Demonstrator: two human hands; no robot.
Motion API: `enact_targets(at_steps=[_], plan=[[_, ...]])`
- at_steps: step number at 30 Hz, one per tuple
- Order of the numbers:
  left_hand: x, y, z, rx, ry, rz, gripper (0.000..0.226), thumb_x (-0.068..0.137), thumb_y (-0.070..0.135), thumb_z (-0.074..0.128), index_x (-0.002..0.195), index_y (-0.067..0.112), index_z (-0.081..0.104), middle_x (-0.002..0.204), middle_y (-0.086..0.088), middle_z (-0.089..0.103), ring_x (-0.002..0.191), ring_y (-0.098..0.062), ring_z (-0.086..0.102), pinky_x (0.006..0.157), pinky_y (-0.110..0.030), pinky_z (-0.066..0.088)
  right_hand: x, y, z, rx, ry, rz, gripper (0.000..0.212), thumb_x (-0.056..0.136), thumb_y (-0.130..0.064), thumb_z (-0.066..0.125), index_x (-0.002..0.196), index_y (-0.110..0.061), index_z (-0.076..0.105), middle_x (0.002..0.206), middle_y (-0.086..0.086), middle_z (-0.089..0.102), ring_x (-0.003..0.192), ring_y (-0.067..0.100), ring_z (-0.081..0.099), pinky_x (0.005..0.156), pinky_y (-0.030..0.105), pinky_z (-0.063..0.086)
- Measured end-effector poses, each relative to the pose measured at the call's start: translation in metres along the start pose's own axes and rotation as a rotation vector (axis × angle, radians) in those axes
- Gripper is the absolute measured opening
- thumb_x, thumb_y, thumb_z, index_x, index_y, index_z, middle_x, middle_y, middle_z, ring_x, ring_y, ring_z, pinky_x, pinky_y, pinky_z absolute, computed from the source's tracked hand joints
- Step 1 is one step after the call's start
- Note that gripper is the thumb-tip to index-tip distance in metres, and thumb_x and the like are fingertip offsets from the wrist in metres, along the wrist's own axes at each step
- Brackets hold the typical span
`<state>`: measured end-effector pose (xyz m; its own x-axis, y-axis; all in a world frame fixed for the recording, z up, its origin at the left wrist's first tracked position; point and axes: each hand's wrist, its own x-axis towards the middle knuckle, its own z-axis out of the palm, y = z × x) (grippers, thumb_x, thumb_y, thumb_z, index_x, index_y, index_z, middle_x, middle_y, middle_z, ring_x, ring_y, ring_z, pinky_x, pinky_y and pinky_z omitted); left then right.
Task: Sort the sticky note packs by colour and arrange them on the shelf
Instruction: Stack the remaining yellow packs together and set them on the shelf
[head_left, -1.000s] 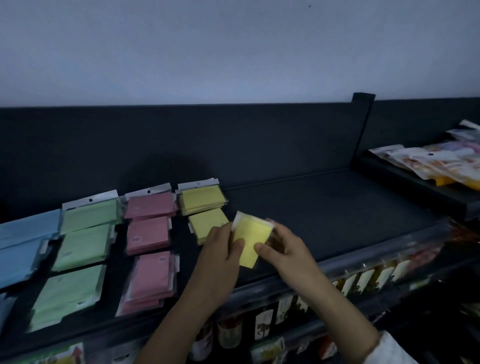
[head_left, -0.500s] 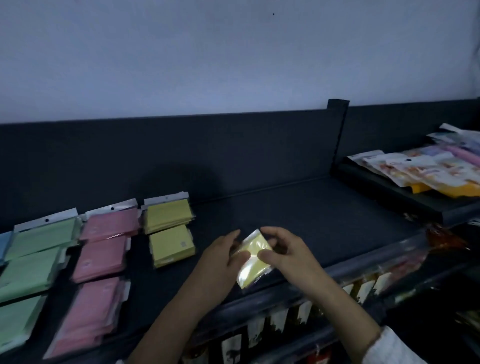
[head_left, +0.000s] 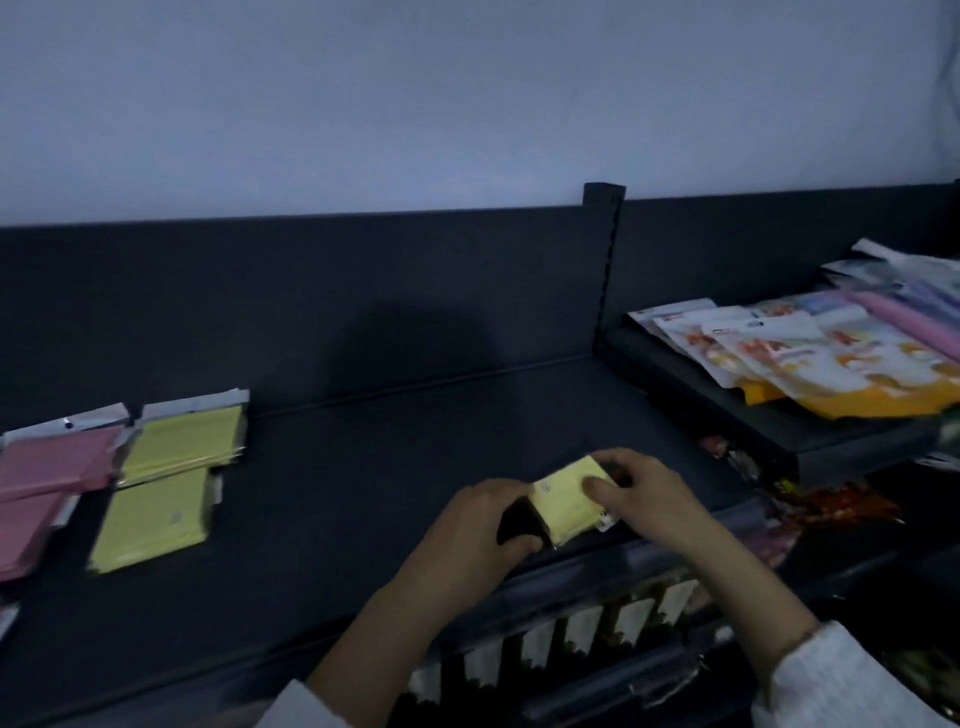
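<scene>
A yellow sticky note pack is held between both hands just above the front part of the dark shelf. My left hand grips its left edge and my right hand pinches its right side. At the far left lie two yellow packs, one at the back and one in front. Pink packs lie beside them, cut off by the frame's edge.
A raised shelf on the right carries printed orange and white packets and pink items. A black upright post splits the back panel. Below the shelf's front rail hang small packaged goods.
The view has swung right, so the green and blue packs left the frame. Both hands carried the yellow pack lower and to the right, and turned it flatter.
</scene>
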<state>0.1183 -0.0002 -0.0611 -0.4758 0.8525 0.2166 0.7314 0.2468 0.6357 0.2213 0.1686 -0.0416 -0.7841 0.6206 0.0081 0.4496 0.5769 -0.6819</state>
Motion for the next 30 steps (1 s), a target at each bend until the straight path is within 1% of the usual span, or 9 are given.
enact_targets(at_steps=[4, 9, 12, 16, 20, 22, 26, 28, 30], plan=[[0.014, 0.013, 0.009, 0.007, 0.053, -0.039, 0.055, 0.074, 0.034, 0.074, 0.125, 0.030, 0.053, 0.121, 0.014, 0.053, 0.106, 0.003, 0.044, 0.082, -0.006, 0.032, 0.005, 0.010, -0.005, -0.062, -0.027, -0.027, 0.031, 0.088, -0.035, 0.057, 0.117, -0.022, 0.056, 0.099, -0.001, 0.060, 0.095, 0.017, 0.055, 0.073, 0.025, 0.037], [0.013, 0.015, 0.001, 0.082, -0.061, 0.008, 0.050, 0.079, 0.035, 0.070, 0.125, 0.027, 0.052, 0.122, 0.017, 0.052, 0.108, 0.004, 0.046, 0.088, -0.004, 0.033, 0.013, 0.013, -0.002, -0.131, -0.119, -0.060, 0.024, 0.084, -0.039, 0.061, 0.099, -0.021, 0.053, 0.108, 0.004, 0.049, 0.096, 0.019, 0.051, 0.074, 0.028, 0.039], [0.009, 0.012, -0.005, 0.103, -0.124, 0.009, 0.058, 0.086, 0.031, 0.063, 0.138, 0.024, 0.038, 0.130, 0.023, 0.037, 0.110, 0.017, 0.029, 0.086, 0.010, 0.016, 0.016, 0.008, -0.005, -0.105, -0.206, -0.076, 0.048, 0.085, -0.039, 0.061, 0.128, -0.024, 0.045, 0.119, 0.001, 0.046, 0.108, 0.017, 0.049, 0.085, 0.025, 0.040], [0.010, 0.003, -0.003, 0.118, -0.181, -0.051, 0.070, 0.086, 0.037, 0.061, 0.145, 0.026, 0.024, 0.147, 0.015, 0.028, 0.133, -0.002, 0.024, 0.104, -0.009, 0.015, 0.019, 0.000, -0.006, -0.116, -0.226, -0.142, 0.045, 0.085, -0.028, 0.064, 0.128, -0.023, 0.053, 0.121, -0.005, 0.045, 0.118, 0.012, 0.046, 0.092, 0.017, 0.033], [0.006, 0.000, -0.011, 0.079, -0.208, -0.103, 0.082, 0.086, 0.036, 0.062, 0.148, 0.026, 0.010, 0.152, 0.015, 0.013, 0.138, -0.002, 0.014, 0.113, -0.016, 0.012, 0.018, -0.016, -0.004, -0.078, -0.169, -0.217, 0.045, 0.083, -0.018, 0.066, 0.126, -0.021, 0.056, 0.135, -0.006, 0.048, 0.123, 0.007, 0.043, 0.092, 0.013, 0.030], [-0.002, -0.003, -0.024, 0.040, -0.160, -0.126, 0.081, 0.087, 0.033, 0.061, 0.148, 0.028, 0.008, 0.150, 0.016, 0.015, 0.135, 0.000, 0.020, 0.112, -0.015, 0.018, 0.015, -0.030, 0.000, -0.053, -0.096, -0.270, 0.044, 0.085, -0.019, 0.064, 0.127, -0.022, 0.055, 0.135, -0.006, 0.049, 0.121, 0.005, 0.043, 0.091, 0.009, 0.028], [-0.029, -0.024, -0.060, 0.023, 0.076, -0.167, 0.054, 0.088, 0.028, 0.060, 0.138, 0.028, 0.037, 0.131, 0.019, 0.041, 0.113, 0.009, 0.038, 0.087, 0.008, 0.024, 0.007, -0.070, 0.025, 0.000, -0.104, -0.346, 0.041, 0.090, -0.023, 0.058, 0.131, -0.025, 0.050, 0.135, -0.010, 0.047, 0.116, -0.002, 0.039, 0.092, 0.009, 0.026], [-0.050, -0.046, -0.079, 0.113, 0.242, -0.242, 0.049, 0.088, 0.030, 0.060, 0.133, 0.023, 0.045, 0.127, 0.018, 0.043, 0.115, 0.003, 0.041, 0.090, 0.006, 0.023, 0.003, -0.092, 0.052, -0.002, -0.172, -0.390, 0.044, 0.091, -0.026, 0.057, 0.134, -0.025, 0.047, 0.137, -0.010, 0.046, 0.119, 0.000, 0.040, 0.092, 0.008, 0.026], [-0.072, -0.076, -0.095, 0.268, 0.440, -0.382, 0.052, 0.086, 0.030, 0.061, 0.133, 0.012, 0.047, 0.135, 0.003, 0.046, 0.126, -0.015, 0.041, 0.104, -0.013, 0.025, 0.000, -0.115, 0.083, 0.008, -0.275, -0.410, 0.049, 0.091, -0.029, 0.057, 0.138, -0.024, 0.042, 0.140, -0.009, 0.045, 0.117, -0.002, 0.041, 0.092, 0.008, 0.027]])
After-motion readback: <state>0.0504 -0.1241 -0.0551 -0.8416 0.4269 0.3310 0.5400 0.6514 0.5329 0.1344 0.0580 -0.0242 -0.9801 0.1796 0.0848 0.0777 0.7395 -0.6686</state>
